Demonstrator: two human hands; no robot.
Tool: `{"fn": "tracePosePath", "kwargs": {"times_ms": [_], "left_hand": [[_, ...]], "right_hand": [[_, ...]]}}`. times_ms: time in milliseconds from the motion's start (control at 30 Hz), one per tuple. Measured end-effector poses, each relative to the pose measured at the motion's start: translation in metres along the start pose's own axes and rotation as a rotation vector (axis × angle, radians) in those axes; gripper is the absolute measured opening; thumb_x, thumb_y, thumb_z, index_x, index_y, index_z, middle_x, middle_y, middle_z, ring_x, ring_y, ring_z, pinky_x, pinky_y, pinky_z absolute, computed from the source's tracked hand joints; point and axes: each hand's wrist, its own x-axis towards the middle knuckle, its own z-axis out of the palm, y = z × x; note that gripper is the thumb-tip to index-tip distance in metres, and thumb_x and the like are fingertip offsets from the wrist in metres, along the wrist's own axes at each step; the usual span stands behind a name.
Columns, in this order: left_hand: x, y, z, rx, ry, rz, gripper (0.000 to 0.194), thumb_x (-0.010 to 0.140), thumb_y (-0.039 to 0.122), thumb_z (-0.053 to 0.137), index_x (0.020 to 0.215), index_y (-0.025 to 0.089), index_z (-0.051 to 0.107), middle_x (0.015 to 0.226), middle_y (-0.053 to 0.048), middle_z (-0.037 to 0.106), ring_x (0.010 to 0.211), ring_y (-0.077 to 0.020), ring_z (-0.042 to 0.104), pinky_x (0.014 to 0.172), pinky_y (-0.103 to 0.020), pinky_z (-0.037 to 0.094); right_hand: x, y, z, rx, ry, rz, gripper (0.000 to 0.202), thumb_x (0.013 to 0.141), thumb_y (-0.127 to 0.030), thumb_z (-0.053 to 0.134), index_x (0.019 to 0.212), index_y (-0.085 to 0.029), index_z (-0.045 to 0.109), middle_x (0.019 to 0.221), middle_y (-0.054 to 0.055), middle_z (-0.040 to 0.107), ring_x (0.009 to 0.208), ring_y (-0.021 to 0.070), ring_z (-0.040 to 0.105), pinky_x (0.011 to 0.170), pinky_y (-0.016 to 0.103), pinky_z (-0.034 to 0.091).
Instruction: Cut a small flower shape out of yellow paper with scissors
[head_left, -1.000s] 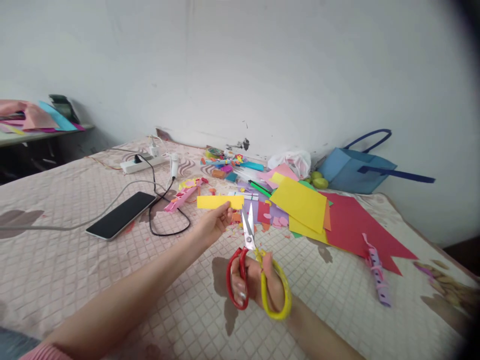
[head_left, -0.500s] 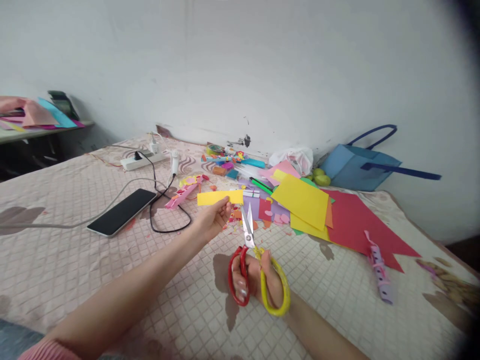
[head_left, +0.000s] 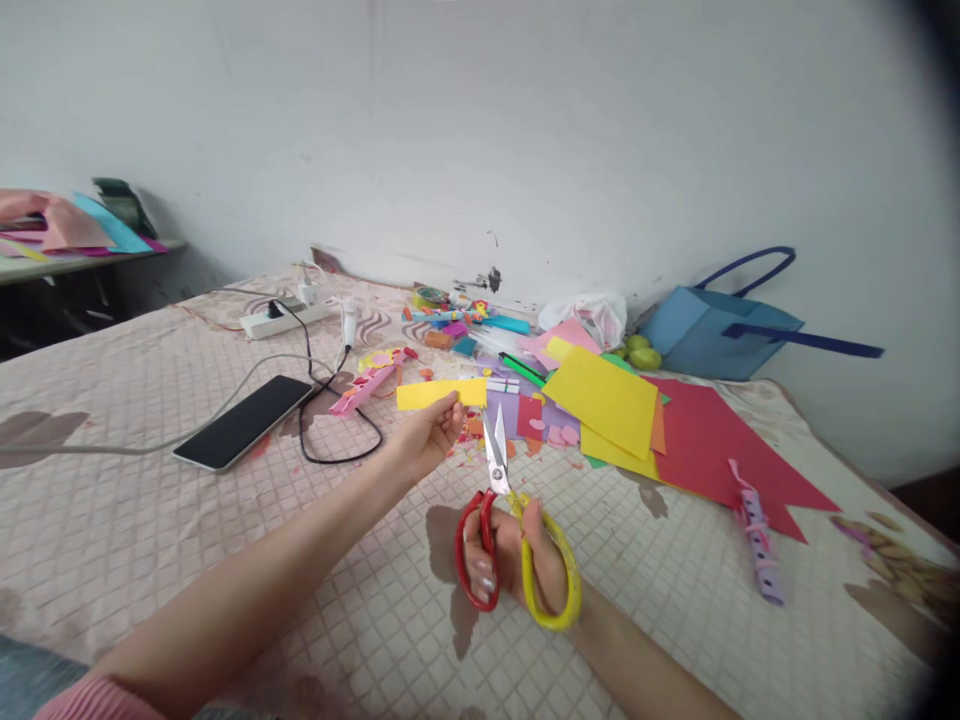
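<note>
Between thumb and fingers, my left hand (head_left: 431, 437) pinches a narrow yellow paper strip (head_left: 424, 396), held level above the table. My right hand (head_left: 517, 555) grips a pair of scissors (head_left: 496, 475) with one red and one yellow handle; fingers sit in the red loop, the thumb in the yellow one. The scissor blades are parted and point up and away, their tips just below the strip's right end. Behind the strip lie small paper scraps (head_left: 536, 428) and a purple sheet (head_left: 507, 412).
Yellow sheets (head_left: 607, 395) lie over red paper (head_left: 712, 440) on the right, before a blue bag (head_left: 712, 335). A purple paper roll (head_left: 759, 545) is at far right. To the left are a black-screened phone (head_left: 247, 422), a cable (head_left: 341, 462) and a power strip (head_left: 281, 322).
Hardly anything differs. The yellow strip has tilted very slightly in my left hand, while the scissors stay parted in almost the same spot.
</note>
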Motion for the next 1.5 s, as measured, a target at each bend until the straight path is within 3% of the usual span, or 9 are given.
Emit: {"fn": "tracePosePath", "kwargs": {"times_ms": [733,1100,1367,1500], "left_hand": [[-0.007,-0.006,0.003,0.024,0.001,-0.048,0.018,0.087,0.003,0.047,0.071,0.008,0.055,0.055,-0.002,0.061,0.045,-0.0053,0.059,0.045,-0.01,0.051],[-0.012,-0.02,-0.002,0.074,-0.028,-0.106,0.013,0.085,0.008,0.053,0.073,0.009,0.056,0.058,-0.002,0.062,0.043,-0.0047,0.056,0.042,-0.011,0.05],[-0.013,-0.028,-0.006,0.121,-0.053,-0.04,0.01,0.087,0.01,0.052,0.079,0.008,0.058,0.066,-0.004,0.062,0.044,-0.0028,0.053,0.04,-0.01,0.046],[-0.015,-0.033,-0.008,0.108,-0.09,-0.082,0.013,0.087,0.013,0.053,0.076,0.009,0.058,0.061,-0.001,0.057,0.045,-0.0025,0.052,0.042,-0.009,0.046]], "right_hand": [[0.003,-0.001,0.002,0.006,-0.008,-0.043,0.071,0.071,-0.082,0.033,0.08,-0.015,0.054,0.06,-0.002,0.044,0.048,0.0105,0.041,0.048,0.026,0.034],[0.008,-0.001,0.006,0.027,0.038,-0.086,0.071,0.069,-0.083,0.035,0.08,-0.015,0.055,0.058,-0.003,0.043,0.048,0.0106,0.04,0.048,0.026,0.034],[0.009,-0.002,0.009,0.029,0.085,-0.102,0.07,0.069,-0.083,0.037,0.078,-0.016,0.054,0.056,-0.003,0.042,0.046,0.0099,0.039,0.047,0.025,0.033],[0.009,-0.003,0.009,0.028,0.121,-0.099,0.068,0.068,-0.083,0.038,0.078,-0.017,0.053,0.054,-0.004,0.042,0.045,0.0103,0.04,0.045,0.025,0.033]]}}
